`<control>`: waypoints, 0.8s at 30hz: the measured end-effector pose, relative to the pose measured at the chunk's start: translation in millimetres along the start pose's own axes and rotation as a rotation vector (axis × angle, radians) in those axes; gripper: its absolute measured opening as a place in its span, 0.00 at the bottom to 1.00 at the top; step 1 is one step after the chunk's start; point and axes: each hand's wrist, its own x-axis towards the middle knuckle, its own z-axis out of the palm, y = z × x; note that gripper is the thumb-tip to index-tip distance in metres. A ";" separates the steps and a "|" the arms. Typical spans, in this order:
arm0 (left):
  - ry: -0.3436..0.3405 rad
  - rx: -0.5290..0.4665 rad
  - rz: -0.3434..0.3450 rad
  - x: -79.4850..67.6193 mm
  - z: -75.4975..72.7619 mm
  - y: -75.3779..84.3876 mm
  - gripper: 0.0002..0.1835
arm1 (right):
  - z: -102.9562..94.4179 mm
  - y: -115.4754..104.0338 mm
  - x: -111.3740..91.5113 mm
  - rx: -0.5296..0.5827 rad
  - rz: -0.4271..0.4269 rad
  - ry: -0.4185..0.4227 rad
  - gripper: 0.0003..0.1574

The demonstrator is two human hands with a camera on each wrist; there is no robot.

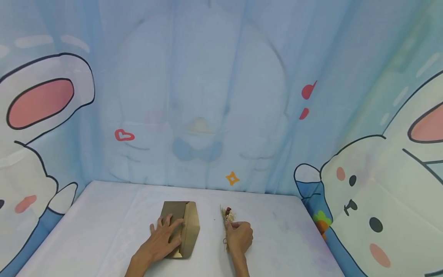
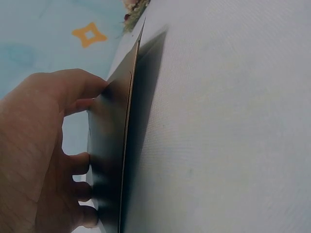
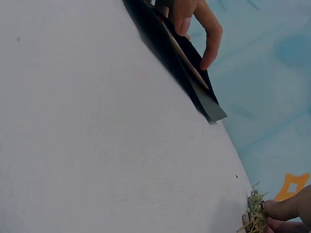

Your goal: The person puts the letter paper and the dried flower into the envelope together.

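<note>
A gold-brown envelope [image 1: 190,231] lies on the white table with its flap side up and the flap folded out to the right. My left hand [image 1: 157,240] rests on it, fingers spread and fingertips touching its upper face, as the left wrist view also shows along the envelope [image 2: 114,126]. To the right, my right hand [image 1: 239,236] pinches a small bunch of dried flowers [image 1: 228,214] between thumb and fingers. Dark red and pale heads stick out above the hand, and tied stems show below. In the right wrist view the dried bunch [image 3: 255,213] sits at the thumb tip.
The white tabletop [image 1: 283,238] runs back to a pale blue curtain [image 1: 207,96] printed with cartoon rabbits. Curtain panels also hang along the left and right sides of the table.
</note>
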 end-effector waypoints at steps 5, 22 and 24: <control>0.007 0.010 0.005 0.8 0.9 -0.3 0.33 | 0.2 -3.1 -0.3 -0.010 0.019 -0.002 0.10; 0.021 0.030 0.015 1.2 2.1 -1.8 0.32 | -1.5 -8.2 1.1 -0.033 0.039 0.006 0.08; 0.018 0.020 0.012 1.0 1.4 -1.1 0.32 | -1.8 -11.0 0.6 -0.032 0.034 0.007 0.08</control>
